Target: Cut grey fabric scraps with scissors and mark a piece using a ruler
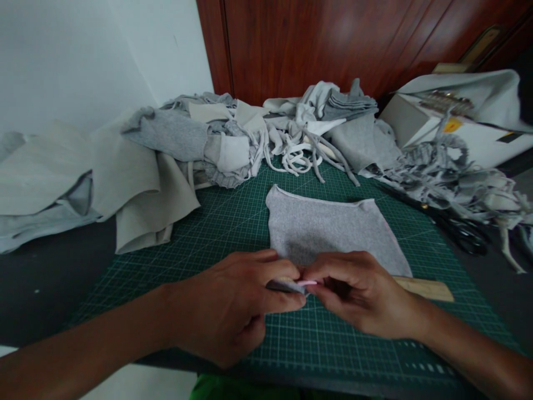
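Observation:
A grey piece of knit fabric [328, 222] lies on the green cutting mat [341, 353], its near edge under my fingers. My left hand [245, 300] is closed at that edge, with fabric and a pale strip between thumb and fingers. Close against it, my right hand [362, 294] pinches a small, thin pink piece [307, 283], whose kind I cannot make out. The fingertips of both hands almost meet there. A wooden ruler [428, 289] sticks out to the right from behind my right hand; its middle is hidden.
Heaped grey fabric scraps [233, 144] and fabric strips [302, 158] line the mat's far side. Large pale cloth pieces [125, 172] lie at left. Black scissors [464, 233] rest at right, beside tangled scraps [453, 166] and a white box [410, 119]. A wooden door [312, 44] stands behind.

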A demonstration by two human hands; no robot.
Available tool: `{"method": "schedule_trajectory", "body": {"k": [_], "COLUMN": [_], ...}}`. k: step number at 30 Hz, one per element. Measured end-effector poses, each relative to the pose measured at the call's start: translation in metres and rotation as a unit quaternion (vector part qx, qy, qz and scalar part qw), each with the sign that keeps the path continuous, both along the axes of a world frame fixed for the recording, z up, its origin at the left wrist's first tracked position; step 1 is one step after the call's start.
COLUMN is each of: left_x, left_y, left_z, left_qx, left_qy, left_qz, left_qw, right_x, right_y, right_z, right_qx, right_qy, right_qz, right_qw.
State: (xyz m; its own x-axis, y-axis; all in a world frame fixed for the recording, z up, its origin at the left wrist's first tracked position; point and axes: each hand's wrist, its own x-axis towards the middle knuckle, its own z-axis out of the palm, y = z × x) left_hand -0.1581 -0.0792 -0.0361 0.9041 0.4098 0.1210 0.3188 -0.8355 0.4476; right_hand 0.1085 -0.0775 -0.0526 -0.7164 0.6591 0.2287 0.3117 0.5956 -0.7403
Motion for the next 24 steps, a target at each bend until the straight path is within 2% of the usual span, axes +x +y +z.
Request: {"method": "schedule_trajectory", "body": {"k": [6, 11, 16, 24], "left_x": [0.002, 0.002, 0.001, 0.002], "left_y": [0.002, 0.002, 0.001, 0.002], "left_z": [0.004, 0.004, 0.002, 0.004], "left_qx": [-0.012, -0.021, -0.023, -0.029], "left_qy": [0.007, 0.006, -0.018, -0.002], "left_qz": [-0.003, -0.004, -0.011, -0.002], "left_qw": [1.000, 1.000, 1.000, 1.000], "right_x": [-0.005, -0.002, 0.005, 0.000], "right_y": [0.004, 0.003, -0.001, 0.001], "right_z": [0.007, 0.011, 0.014, 0.011], "right_qx": [0.037, 0.039, 0.034, 0.039], "right_qy": [-0.032, -0.068, -0.085, -0.084], "right_qz": [0.042, 0.060, 0.055, 0.063], "right_qw": [0.998, 0.995, 0.994, 0.994]}}
